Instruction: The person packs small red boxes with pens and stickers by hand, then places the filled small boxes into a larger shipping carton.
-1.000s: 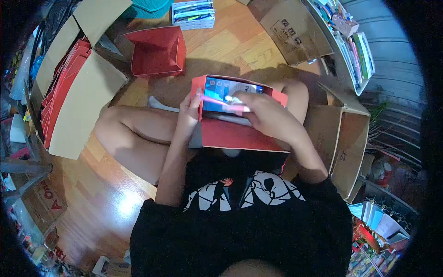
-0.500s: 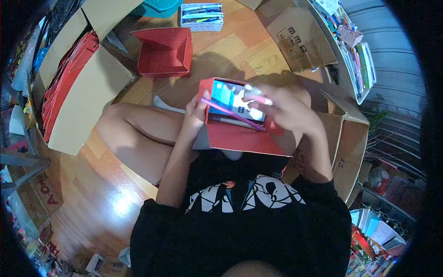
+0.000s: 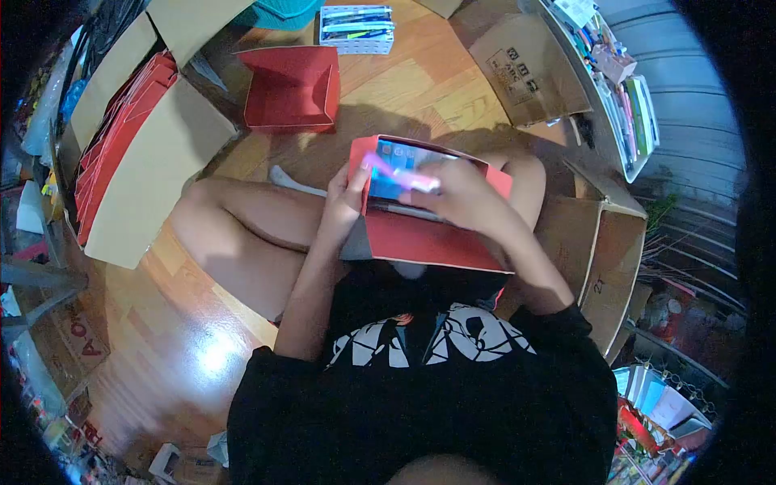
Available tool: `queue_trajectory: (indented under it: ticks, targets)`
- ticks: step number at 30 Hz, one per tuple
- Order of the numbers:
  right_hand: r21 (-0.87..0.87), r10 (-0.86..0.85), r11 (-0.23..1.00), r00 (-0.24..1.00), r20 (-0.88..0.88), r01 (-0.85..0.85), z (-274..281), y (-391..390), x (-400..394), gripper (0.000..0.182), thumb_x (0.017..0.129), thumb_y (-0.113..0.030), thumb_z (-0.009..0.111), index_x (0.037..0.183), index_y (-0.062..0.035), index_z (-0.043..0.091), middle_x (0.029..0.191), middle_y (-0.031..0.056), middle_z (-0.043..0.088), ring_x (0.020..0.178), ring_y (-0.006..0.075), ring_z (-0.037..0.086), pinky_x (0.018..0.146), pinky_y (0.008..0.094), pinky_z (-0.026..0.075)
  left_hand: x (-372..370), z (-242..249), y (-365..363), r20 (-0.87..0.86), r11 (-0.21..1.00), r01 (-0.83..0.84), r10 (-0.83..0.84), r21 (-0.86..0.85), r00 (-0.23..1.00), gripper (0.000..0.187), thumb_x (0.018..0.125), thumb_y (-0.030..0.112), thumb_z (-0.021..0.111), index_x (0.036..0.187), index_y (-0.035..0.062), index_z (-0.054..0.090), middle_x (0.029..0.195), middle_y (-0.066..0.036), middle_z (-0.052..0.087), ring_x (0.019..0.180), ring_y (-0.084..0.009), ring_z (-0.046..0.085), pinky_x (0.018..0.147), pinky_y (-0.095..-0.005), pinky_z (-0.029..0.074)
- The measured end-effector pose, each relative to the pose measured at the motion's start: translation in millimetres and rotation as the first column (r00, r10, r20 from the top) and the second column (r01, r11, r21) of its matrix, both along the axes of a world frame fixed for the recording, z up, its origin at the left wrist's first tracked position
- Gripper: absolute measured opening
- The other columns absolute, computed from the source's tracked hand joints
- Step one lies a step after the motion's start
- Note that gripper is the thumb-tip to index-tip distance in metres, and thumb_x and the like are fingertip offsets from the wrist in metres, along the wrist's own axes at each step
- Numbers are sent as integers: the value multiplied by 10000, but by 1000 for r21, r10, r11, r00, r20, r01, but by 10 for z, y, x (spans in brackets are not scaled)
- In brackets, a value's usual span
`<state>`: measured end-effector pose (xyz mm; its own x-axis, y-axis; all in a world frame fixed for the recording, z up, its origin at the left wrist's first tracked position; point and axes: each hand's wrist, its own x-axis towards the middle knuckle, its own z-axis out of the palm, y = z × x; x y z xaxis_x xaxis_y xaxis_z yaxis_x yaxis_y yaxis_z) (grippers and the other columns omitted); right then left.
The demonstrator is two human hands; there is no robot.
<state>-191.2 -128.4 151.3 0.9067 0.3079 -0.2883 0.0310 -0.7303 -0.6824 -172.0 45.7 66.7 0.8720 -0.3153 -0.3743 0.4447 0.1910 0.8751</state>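
On my lap is an open red cardboard box [image 3: 440, 242]. My left hand [image 3: 347, 194] is closed on its left wall, thumb on the inner side. Over the opening, my right hand [image 3: 465, 194] pinches a thin pink-purple pen-like stick [image 3: 386, 168]. A pale, whitish piece shows at the stick's right end beside the fingers; motion blurs both. Inside the box lies a flat blue-and-white item [image 3: 388, 153], partly covered by my right hand. Along the near inside edge runs a thin dark item [image 3: 404, 212].
A second open red box [image 3: 291, 93] stands on the wooden floor ahead, near a white basket of pens [image 3: 356, 40]. At left, a large carton [image 3: 153, 178] holds several folded red boxes. Brown cartons [image 3: 602, 259] and a loaded white tray [image 3: 643, 129] are at right.
The purple stick, lying across the box from my left thumb before, is now raised and tilted differently at my right hand. My right hand has moved left and down over the box.
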Motion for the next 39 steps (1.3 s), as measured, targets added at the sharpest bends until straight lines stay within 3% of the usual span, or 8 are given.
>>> queue_trajectory:
  ticks: [7,11,16,22,27,31,35,39]
  targets:
    - [55,-205,972,939,-277,229,376,-207,118,217,739,-202,643,760,10,605,546,27,537,518,105,504,490,266,390,27,-77,-50,-105,998,-20,15,-51,994,338,857,310,497,989,6,566,830,-21,578,726,-77,512,662,-220,417]
    - [-249,98,963,995,-23,-101,170,-115,133,296,682,-262,668,701,25,599,606,180,561,590,298,581,566,399,432,14,-54,-60,-122,997,-61,55,-46,991,351,861,316,491,1004,3,561,849,-29,580,737,-77,513,669,-218,416]
    - [-359,-110,931,990,-87,72,54,7,251,320,677,-283,660,730,27,599,665,204,573,665,344,576,610,426,433,22,-187,-43,-100,992,-49,38,-120,994,363,865,324,487,1012,-1,555,872,-34,578,755,-80,510,689,-221,413]
    - [-193,-42,979,992,120,64,51,-176,190,351,737,-328,623,807,15,591,633,158,580,601,271,579,534,358,445,16,-99,-36,-85,999,-29,26,-42,996,380,861,344,486,1001,-2,555,871,-37,575,759,-84,507,695,-220,408]
    - [424,-248,736,793,-557,528,392,-262,176,349,817,-330,546,920,3,566,666,28,557,556,73,523,398,189,392,37,31,-32,-105,1000,-9,10,8,994,375,857,350,489,987,6,564,821,-22,571,727,-82,503,664,-218,407]
    - [490,-187,678,773,-606,548,268,-189,201,344,841,-285,513,977,30,545,721,36,569,610,117,541,493,234,450,36,-96,-54,-101,999,-49,50,16,994,377,858,354,486,984,8,565,818,-20,569,722,-80,501,659,-217,406]
    - [208,-60,954,819,-571,215,148,-179,229,312,853,-276,493,963,8,558,792,87,587,706,133,531,557,255,421,27,-177,-32,-96,998,-32,27,-52,995,381,859,352,486,1000,5,558,846,-27,574,746,-77,503,679,-218,408]
    - [116,42,993,998,-43,-36,230,-119,226,318,851,-292,497,929,12,548,701,54,558,616,129,491,591,280,394,21,-103,-38,-61,996,-28,23,-85,998,387,861,355,484,1004,2,557,854,-25,575,756,-74,504,687,-217,409]
